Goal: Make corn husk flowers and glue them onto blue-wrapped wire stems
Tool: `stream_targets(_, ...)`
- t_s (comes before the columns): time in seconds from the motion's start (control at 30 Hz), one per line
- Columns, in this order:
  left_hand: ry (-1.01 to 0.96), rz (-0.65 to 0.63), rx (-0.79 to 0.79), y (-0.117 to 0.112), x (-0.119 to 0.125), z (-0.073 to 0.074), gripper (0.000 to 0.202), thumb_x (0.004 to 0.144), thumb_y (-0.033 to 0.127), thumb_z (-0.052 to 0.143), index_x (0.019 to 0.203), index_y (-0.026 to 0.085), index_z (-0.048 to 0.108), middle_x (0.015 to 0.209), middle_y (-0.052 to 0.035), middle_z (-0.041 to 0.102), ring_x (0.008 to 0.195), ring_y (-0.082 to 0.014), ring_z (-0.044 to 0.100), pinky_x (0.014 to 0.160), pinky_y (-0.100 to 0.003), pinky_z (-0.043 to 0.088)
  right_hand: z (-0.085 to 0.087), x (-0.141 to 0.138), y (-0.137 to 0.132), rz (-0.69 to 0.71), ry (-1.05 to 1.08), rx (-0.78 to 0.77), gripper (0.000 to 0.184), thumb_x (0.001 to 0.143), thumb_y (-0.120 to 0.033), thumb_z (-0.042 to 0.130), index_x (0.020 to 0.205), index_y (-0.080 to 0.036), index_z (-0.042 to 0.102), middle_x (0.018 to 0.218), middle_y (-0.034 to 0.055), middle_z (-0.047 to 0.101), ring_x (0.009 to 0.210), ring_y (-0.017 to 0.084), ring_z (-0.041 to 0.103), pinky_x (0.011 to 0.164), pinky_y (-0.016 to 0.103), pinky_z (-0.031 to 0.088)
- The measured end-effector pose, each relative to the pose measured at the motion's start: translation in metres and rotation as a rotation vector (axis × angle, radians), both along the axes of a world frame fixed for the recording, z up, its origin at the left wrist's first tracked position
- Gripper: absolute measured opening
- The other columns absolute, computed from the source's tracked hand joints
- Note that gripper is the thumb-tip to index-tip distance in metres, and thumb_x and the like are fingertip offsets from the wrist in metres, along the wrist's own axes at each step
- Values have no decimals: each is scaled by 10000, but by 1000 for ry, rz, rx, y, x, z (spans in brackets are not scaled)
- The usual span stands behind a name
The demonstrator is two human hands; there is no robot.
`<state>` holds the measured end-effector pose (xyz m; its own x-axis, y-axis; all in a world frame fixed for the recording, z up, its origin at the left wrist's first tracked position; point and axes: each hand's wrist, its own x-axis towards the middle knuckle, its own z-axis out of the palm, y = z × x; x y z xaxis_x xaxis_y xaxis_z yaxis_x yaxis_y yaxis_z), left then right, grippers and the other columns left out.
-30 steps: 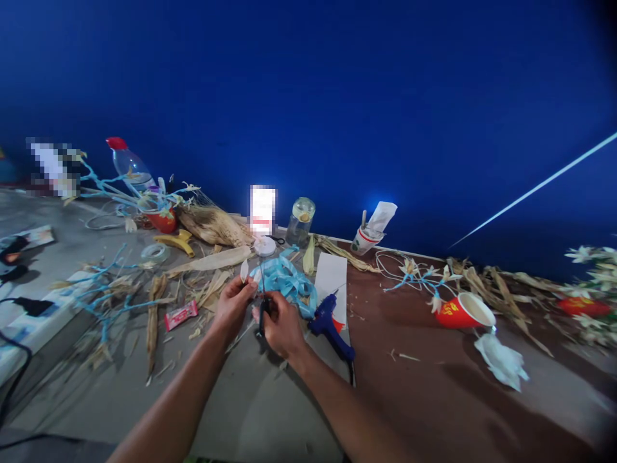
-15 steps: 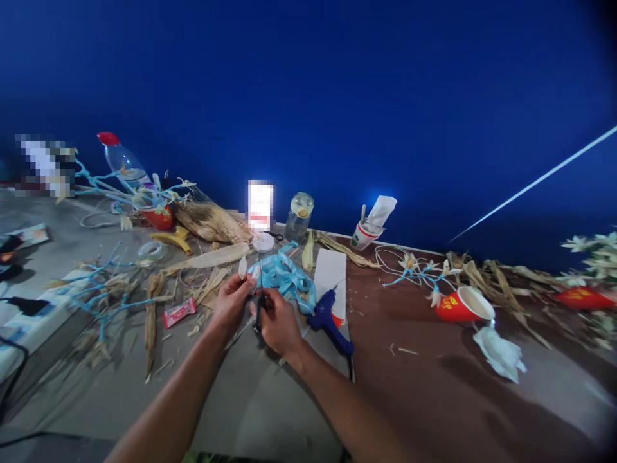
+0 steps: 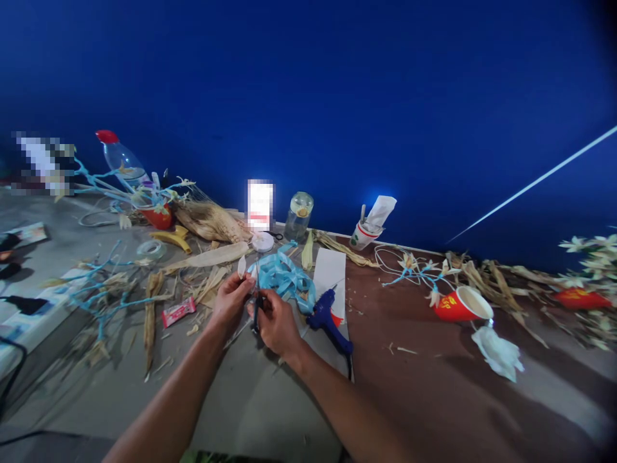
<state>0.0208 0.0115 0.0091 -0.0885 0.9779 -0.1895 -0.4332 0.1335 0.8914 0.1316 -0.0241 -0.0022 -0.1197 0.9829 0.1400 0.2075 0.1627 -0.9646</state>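
Note:
My left hand (image 3: 231, 301) is closed in a pinch on a small pale petal-shaped piece of husk (image 3: 241, 266) that sticks up above the fingers. My right hand (image 3: 274, 321) is closed round dark-handled scissors (image 3: 256, 310), whose blades point up toward the husk piece. Both hands meet over the grey table (image 3: 250, 399), just in front of a heap of light blue ribbon (image 3: 284, 276). A blue glue gun (image 3: 328, 320) lies immediately right of my right hand, partly on a white sheet (image 3: 331, 270).
Dried husks (image 3: 212, 222) and blue-wrapped twigs (image 3: 103, 292) litter the left. A pink wrapper (image 3: 179, 312), tape roll (image 3: 150, 249), glass jar (image 3: 299, 217), plastic bottle (image 3: 123, 161) and paper cup (image 3: 364, 236) stand behind. A tipped red cup (image 3: 461, 305) and white flower (image 3: 499, 354) lie right.
Both hands stay together on the husk piece and scissors, with only slight shifts. The view has drifted a little, so the table's things sit slightly higher and further left.

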Motion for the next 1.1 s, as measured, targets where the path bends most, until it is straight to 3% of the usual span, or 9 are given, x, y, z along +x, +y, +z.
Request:
stream_targets(0.63, 9, 33, 40, 5, -4, -9, 214, 597, 295, 738, 651, 160, 580, 525, 54, 519, 461, -67, 466, 475, -186, 368, 0, -2, -1, -61, 9, -30, 227, 742, -191, 546, 961, -186, 607, 758, 27, 654, 646, 161, 593, 624, 264, 472)
stream_targets(0.83, -15, 7, 43, 3, -3, -11, 223, 611, 300, 745, 667, 155, 585, 569, 48, 503, 504, -67, 472, 516, -190, 368, -4, -5, 5, -116, 364, -111, 261, 734, -227, 591, 991, -203, 551, 790, 9, 654, 674, 143, 605, 687, 273, 495)
stream_targets(0.97, 23, -49, 58, 2, -1, -10, 229, 616, 314, 745, 668, 152, 591, 562, 46, 491, 502, -65, 430, 502, -186, 337, 8, 1, 17, -180, 574, -156, 388, 666, -257, 664, 1014, -198, 502, 776, -17, 629, 691, 122, 598, 686, 253, 489)
stream_targets(1.1, 162, -141, 73, 2, 1, -5, 261, 583, 344, 759, 633, 143, 599, 534, 41, 479, 485, -67, 378, 466, -189, 284, 22, 15, 29, -228, 626, -151, 435, 625, -258, 692, 1005, -197, 488, 762, -35, 617, 699, 113, 599, 690, 248, 482)
